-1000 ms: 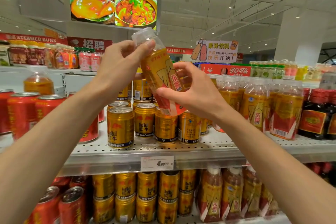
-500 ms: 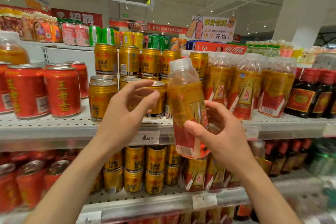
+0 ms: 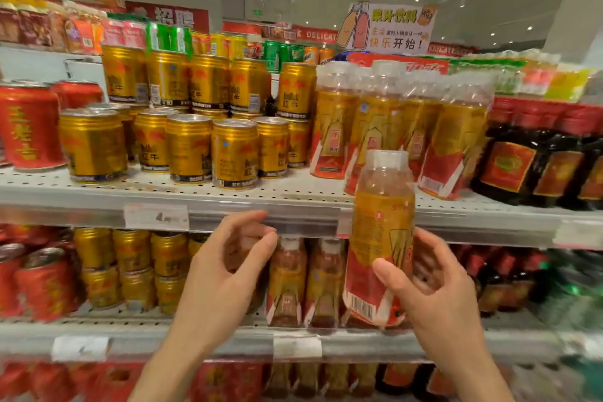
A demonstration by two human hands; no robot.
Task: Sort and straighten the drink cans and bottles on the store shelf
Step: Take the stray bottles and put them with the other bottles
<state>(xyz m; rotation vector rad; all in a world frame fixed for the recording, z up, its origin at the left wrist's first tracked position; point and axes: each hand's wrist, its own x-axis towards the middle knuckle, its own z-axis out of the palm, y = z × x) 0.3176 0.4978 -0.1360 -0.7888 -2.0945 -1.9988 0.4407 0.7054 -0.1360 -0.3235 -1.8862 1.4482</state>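
Observation:
My right hand grips an upright bottle of golden drink with a white cap and a gold-and-red label, held in front of the shelf edge. My left hand hovers beside it, fingers curled and apart, holding nothing. On the upper shelf stand gold cans, two layers high at the back, and to their right a row of matching bottles. More of the same bottles stand on the shelf below, behind my hands.
Red cans fill the left of both shelves. Dark bottles with red caps stand at the right. Gold cans sit on the lower shelf. A price tag hangs on the upper rail. A paper sign stands above.
The bottle has come down from above the cans to below the upper shelf's edge. My left hand let go of it and dropped alongside. The view has tilted down.

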